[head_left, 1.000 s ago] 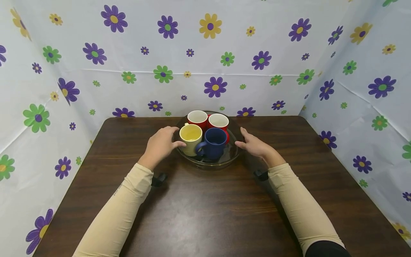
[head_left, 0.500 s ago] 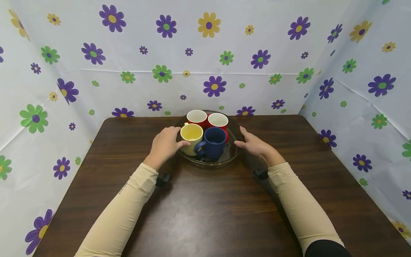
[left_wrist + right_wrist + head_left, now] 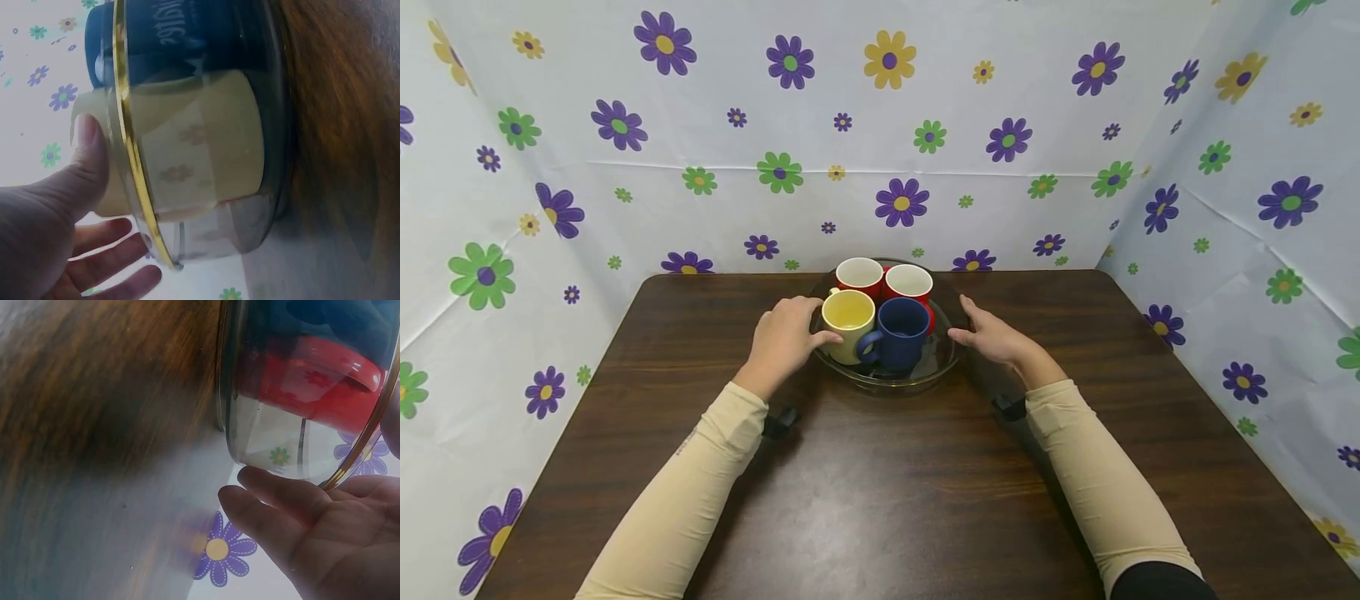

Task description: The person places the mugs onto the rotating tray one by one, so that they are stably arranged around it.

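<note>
A clear glass bowl with a gold rim (image 3: 895, 385) stands near the table's back edge. In it sit a yellow mug (image 3: 850, 342), a dark blue mug (image 3: 904, 337) and two red mugs with white insides, the left one (image 3: 859, 275) and the right one (image 3: 909, 283). My left hand (image 3: 778, 343) grips the yellow mug at its left, thumb on the near side above the bowl's rim; its fingers (image 3: 106, 259) curl beyond, partly hidden. At the bowl's right side is my right hand (image 3: 996, 337), its fairly straight fingers (image 3: 281, 509) against the outer glass wall.
The brown wooden table (image 3: 880, 492) reaches toward the body in front of the bowl. A white cloth with flower prints (image 3: 820, 208) rises behind the table and at both sides.
My left hand has moved slightly right, bringing its thumb and fingers onto the yellow mug. The right hand, bowl and mugs have hardly moved.
</note>
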Available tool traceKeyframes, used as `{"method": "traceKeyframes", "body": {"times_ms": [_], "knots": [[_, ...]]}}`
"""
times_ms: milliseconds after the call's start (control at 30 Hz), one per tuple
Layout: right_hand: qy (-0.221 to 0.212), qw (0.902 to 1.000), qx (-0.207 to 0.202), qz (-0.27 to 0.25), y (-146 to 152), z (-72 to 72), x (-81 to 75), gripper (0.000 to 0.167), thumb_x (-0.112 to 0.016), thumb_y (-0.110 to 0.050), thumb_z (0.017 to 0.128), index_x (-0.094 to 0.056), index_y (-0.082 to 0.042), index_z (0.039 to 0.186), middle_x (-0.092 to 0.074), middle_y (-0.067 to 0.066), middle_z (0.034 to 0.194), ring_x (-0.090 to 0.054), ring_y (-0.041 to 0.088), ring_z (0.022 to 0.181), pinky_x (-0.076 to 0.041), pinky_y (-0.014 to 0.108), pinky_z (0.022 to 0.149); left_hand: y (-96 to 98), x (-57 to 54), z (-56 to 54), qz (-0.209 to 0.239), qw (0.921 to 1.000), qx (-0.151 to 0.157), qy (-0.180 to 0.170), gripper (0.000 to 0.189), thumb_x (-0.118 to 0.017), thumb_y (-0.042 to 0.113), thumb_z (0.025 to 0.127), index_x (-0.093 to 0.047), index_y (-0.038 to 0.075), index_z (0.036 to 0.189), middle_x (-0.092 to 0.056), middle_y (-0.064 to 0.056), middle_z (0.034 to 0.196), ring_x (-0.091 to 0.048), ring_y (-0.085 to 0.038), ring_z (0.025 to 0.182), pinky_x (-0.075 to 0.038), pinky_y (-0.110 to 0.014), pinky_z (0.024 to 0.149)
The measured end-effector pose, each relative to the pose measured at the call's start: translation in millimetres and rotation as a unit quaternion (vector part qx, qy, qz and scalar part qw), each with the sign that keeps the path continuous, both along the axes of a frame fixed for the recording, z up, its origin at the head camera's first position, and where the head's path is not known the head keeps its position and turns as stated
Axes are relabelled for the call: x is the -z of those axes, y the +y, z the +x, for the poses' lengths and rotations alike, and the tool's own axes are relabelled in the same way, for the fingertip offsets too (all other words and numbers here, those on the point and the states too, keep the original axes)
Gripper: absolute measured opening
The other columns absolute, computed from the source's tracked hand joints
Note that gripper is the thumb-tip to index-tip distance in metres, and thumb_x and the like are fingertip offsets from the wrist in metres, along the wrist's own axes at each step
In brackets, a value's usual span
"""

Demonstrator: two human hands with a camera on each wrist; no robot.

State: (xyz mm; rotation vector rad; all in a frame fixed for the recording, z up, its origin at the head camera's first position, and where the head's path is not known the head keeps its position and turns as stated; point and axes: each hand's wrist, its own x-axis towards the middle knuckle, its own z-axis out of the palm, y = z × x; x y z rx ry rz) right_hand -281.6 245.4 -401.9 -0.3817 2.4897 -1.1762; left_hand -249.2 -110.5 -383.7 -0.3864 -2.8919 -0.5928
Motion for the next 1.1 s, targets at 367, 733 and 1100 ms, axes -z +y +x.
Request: {"method": "traceKeyframes", "body": {"times_ms": [367, 733, 1100], "knots": [[0.004, 0.9998, -0.019, -0.009, 4.3, -7.6, 1.9, 0.082, -0.054, -0.022, 0.106, 0.004, -0.001, 0.161, 0.009, 0.018, 0.168, 0.005, 0.038, 0.154, -0.004, 0.055, 0.123, -30.6, -0.8, -7.3, -0.011, 0.9985, 0.019, -0.050, 0.078, -0.080, 0.047, 0.084, -0.056, -0.001, 0.140, -0.060, -0.021, 0.139, -0.056, -0.041, 0.127, -0.046, -0.062, 0.102], [-0.008, 0.9982, -0.028, -0.053, 8.1, -15.1, 5.2, 0.074, -0.047, -0.011, 0.108, 0.004, -0.002, 0.161, 0.010, 0.017, 0.169, 0.007, 0.037, 0.154, -0.003, 0.055, 0.124, -32.8, 6.4, -5.5, -0.004, 0.9969, 0.037, -0.070, 0.082, -0.083, 0.045, 0.083, -0.052, -0.002, 0.143, -0.054, -0.021, 0.145, -0.050, -0.041, 0.134, -0.042, -0.060, 0.108], [-0.009, 0.9971, -0.027, -0.071, 8.7, -19.2, 6.1, 0.070, -0.044, -0.010, 0.109, 0.002, -0.004, 0.162, 0.006, 0.018, 0.169, 0.003, 0.040, 0.154, -0.005, 0.056, 0.123, -26.2, 4.1, 6.8, 0.007, 0.9978, 0.029, -0.059, 0.082, -0.085, 0.045, 0.081, -0.055, -0.005, 0.139, -0.059, -0.024, 0.138, -0.056, -0.042, 0.126, -0.047, -0.057, 0.103]]}}
